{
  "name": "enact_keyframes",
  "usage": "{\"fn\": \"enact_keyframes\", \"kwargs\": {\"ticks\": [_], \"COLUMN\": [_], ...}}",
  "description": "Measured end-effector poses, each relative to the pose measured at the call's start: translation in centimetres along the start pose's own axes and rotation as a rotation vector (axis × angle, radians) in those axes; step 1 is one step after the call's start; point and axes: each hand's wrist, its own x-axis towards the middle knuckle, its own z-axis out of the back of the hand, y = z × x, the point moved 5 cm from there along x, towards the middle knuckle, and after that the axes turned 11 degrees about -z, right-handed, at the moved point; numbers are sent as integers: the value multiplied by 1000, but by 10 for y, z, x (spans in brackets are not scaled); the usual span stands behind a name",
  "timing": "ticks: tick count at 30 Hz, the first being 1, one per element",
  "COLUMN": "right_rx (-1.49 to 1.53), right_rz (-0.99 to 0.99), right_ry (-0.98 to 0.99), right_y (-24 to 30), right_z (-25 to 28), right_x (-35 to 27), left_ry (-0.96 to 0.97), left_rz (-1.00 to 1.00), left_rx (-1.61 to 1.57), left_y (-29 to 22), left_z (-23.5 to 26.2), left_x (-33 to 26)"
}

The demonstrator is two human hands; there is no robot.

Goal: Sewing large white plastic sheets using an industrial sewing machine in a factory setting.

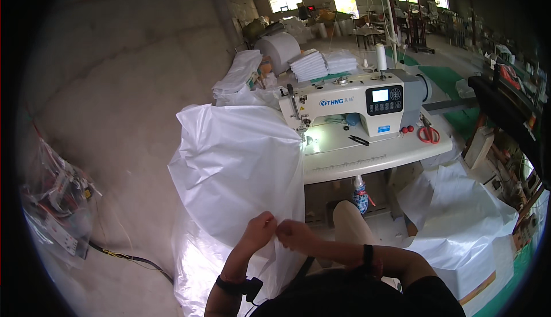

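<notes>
A large sheet of white plastic (235,150) hangs from the left end of the sewing machine (338,99) and drapes down toward my lap. My left hand (259,232) is closed in a pinch on the sheet's right edge, low down near me. Close beside it, almost touching, my right hand (294,235) has its fingers curled at the same edge. The fingertips and the bit of plastic between them are partly hidden. At the machine's lit needle area, the upper part of the sheet lies by the presser foot.
On the machine table lie black thread snips (359,140) and orange-handled scissors (428,134). A blue patterned bottle (360,200) hangs under the table edge. More white sheeting (459,219) is heaped at right. Folded white stacks (308,65) and a big roll (278,50) stand behind.
</notes>
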Motion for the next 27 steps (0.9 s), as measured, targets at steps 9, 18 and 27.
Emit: {"fn": "enact_keyframes", "kwargs": {"ticks": [9,18,27], "right_rx": [-441,-42,-1145], "right_rz": [-52,-37,-92], "right_ry": [323,179,585], "right_y": [-7,-30,-68], "right_z": [-77,-47,-46], "right_x": [-9,35,-4], "left_ry": [23,-242,113], "left_rz": [250,-23,-87], "left_rx": [-161,261,392], "left_y": [29,-10,-17], "left_z": [-14,32,-37], "left_x": [-16,-19,-31]}}
